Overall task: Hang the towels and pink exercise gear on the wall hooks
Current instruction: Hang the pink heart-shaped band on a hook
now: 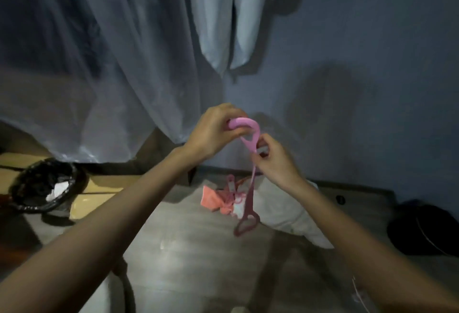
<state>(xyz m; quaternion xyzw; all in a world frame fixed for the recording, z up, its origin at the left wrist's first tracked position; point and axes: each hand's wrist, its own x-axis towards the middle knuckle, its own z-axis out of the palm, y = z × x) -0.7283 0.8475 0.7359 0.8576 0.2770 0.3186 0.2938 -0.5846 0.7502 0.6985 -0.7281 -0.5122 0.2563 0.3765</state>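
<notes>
The left hand (213,131) is closed around the upper pink handle (242,125) of a resistance band (250,183), and the right hand (272,161) pinches the band just below that handle, so the strap hangs straight down with its lower handle (246,225) dangling above the floor (198,250). Up on the blue wall (372,39) a pale towel (223,26) already hangs (its hook lies above the frame, so I cannot see it). A small heap of pink and coral gear (218,200) lies on the floor beside a white cushion (285,210). To do this step well, I judge the person should keep the top handle's loop open and facing the wall, raise it with the left hand while the right steadies the strap against swinging, and release only once the loop sits fully over a hook. The room to the right of the towel looks bare; to the left the translucent plastic sheet (111,64) crowds the wall, and the black bin (47,186) and a dark round object (427,230) sit well aside.
</notes>
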